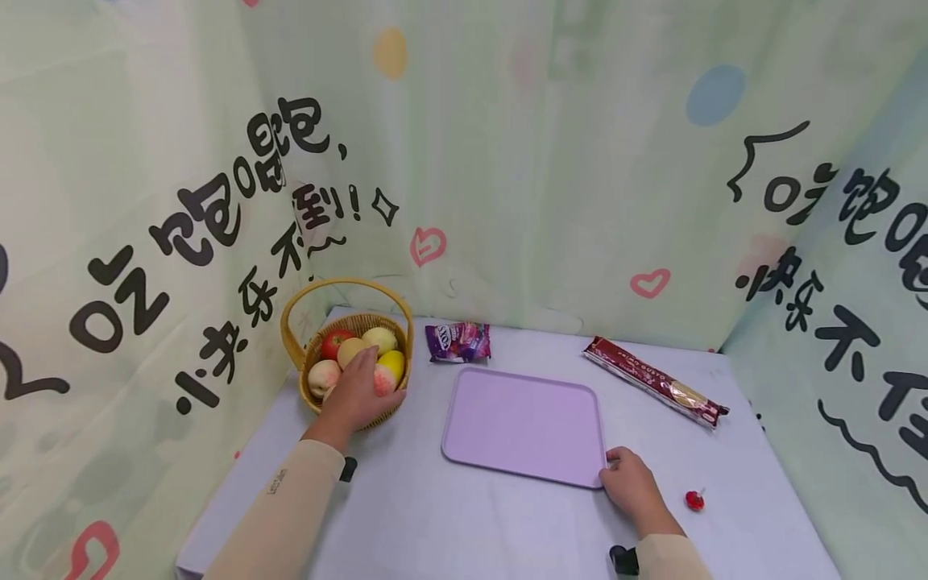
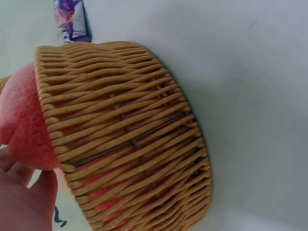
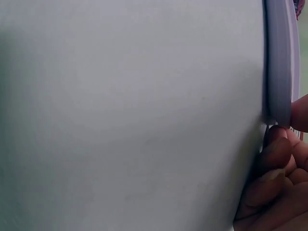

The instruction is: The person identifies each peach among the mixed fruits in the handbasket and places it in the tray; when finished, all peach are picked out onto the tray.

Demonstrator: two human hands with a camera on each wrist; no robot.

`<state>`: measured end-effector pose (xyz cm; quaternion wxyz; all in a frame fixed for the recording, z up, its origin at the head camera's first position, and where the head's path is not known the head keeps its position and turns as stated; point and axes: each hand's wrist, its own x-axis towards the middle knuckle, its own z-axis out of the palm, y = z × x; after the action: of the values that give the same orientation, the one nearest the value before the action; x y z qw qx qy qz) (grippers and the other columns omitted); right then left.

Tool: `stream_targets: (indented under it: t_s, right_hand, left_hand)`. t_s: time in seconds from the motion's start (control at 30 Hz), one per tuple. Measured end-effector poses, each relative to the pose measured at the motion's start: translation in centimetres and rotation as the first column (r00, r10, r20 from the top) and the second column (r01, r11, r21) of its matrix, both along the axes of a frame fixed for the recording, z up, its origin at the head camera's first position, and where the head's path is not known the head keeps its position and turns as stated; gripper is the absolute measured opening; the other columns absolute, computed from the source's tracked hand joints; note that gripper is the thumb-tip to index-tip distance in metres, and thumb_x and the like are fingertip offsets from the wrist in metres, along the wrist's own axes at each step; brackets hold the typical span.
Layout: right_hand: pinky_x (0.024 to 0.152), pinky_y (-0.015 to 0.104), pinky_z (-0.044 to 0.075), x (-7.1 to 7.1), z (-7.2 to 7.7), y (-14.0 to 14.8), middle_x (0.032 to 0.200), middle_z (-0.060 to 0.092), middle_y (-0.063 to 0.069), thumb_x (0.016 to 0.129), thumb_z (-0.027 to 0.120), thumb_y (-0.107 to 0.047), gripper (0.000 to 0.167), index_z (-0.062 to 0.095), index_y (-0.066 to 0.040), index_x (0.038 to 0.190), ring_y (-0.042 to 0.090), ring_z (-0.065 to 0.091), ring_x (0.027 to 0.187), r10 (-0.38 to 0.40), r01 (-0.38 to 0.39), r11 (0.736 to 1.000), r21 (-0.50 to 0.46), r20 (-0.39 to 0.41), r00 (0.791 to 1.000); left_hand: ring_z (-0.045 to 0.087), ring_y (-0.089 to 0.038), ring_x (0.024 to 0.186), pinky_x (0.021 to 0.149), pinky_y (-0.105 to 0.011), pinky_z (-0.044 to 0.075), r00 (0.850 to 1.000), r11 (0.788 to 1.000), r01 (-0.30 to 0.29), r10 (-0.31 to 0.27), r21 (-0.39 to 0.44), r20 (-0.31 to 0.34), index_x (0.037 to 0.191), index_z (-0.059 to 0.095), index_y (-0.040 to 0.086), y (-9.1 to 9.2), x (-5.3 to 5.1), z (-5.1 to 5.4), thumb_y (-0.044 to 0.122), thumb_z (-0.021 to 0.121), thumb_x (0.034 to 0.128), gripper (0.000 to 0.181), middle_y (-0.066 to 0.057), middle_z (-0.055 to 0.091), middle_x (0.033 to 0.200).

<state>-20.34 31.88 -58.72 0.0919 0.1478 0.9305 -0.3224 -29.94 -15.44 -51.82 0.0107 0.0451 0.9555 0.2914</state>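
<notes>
At the left, my left hand (image 1: 355, 395) reaches over the rim of a wicker basket (image 2: 130, 134) of fruit. Its thumb and fingers curve around a pinkish-red peach (image 2: 29, 120), which sits at the basket's rim; part of the grip is hidden. A red apple (image 1: 335, 344), a yellow fruit (image 1: 392, 364) and several pale fruits lie around it. My right hand (image 1: 632, 483) pinches the near right corner of a purple tray (image 1: 522, 427), thumb at the rim and other fingers curled low beside it. The tray lies flat on the table.
A purple snack packet (image 1: 458, 342) lies behind the tray, near the basket. Right of the tray is a long dark-red package (image 1: 652, 380). A small red object (image 1: 694, 500) sits right of my right hand. Printed curtains (image 1: 507, 161) surround the white-covered table (image 1: 464, 532).
</notes>
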Motion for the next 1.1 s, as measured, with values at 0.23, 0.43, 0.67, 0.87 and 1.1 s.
stream_targets:
  t_s: [0.23,0.43,0.67,0.87,1.1]
  right_hand:
    - [0.089,0.055,0.052,0.0,0.1,0.0,0.11,0.062,0.025,0.094,0.058,-0.012,0.043,0.053,0.011,0.13,0.035,0.056,0.097,-0.006,0.006,1.0,-0.022,0.015,1.0]
    - [0.083,0.05,0.051,0.1,0.0,-0.1,0.104,0.061,0.022,0.092,0.057,-0.01,0.043,0.053,0.012,0.129,0.033,0.057,0.092,-0.011,0.012,1.0,-0.012,0.012,1.0]
    - [0.077,0.043,0.05,0.2,-0.3,-0.1,0.098,0.06,0.017,0.093,0.059,-0.012,0.043,0.054,0.009,0.13,0.029,0.056,0.088,-0.031,0.031,0.999,-0.011,0.028,0.999]
    - [0.074,0.04,0.048,0.4,-0.2,-0.1,0.095,0.06,0.015,0.093,0.06,-0.012,0.042,0.055,0.009,0.129,0.027,0.055,0.086,-0.037,0.038,0.999,-0.021,0.026,0.999]
    - [0.074,0.039,0.048,0.3,0.0,0.0,0.096,0.059,0.014,0.094,0.06,-0.013,0.042,0.054,0.008,0.13,0.027,0.054,0.087,-0.035,0.035,0.999,-0.026,0.024,0.999]
  left_hand:
    - [0.033,-0.033,0.148,0.121,-0.056,0.032,1.0,0.999,0.025,-0.025,0.043,0.006,0.163,0.019,0.01,-0.1,-0.2,-0.6,0.052,0.076,0.0878,0.103,-0.012,0.024,0.165]
    - [0.036,-0.033,0.145,0.121,-0.057,0.032,1.0,0.999,0.019,-0.018,0.04,-0.014,0.162,0.022,0.01,-0.4,-0.4,-1.4,0.047,0.077,0.0877,0.1,-0.012,0.029,0.163]
    - [0.046,-0.031,0.132,0.117,-0.053,0.04,0.999,0.999,0.027,-0.026,0.029,-0.039,0.153,0.034,0.008,-0.5,-0.9,-2.0,0.042,0.079,0.0858,0.087,-0.013,0.042,0.146]
    - [0.051,-0.031,0.124,0.112,-0.051,0.045,0.998,0.998,0.033,-0.03,0.049,-0.058,0.145,0.043,0.007,-0.3,-1.2,-2.2,0.036,0.078,0.0853,0.075,-0.014,0.046,0.142]
    - [0.052,-0.031,0.123,0.112,-0.051,0.046,0.998,0.999,0.024,-0.021,0.041,-0.059,0.143,0.044,0.007,-0.2,-1.4,-2.3,0.038,0.078,0.0869,0.072,-0.014,0.047,0.139]
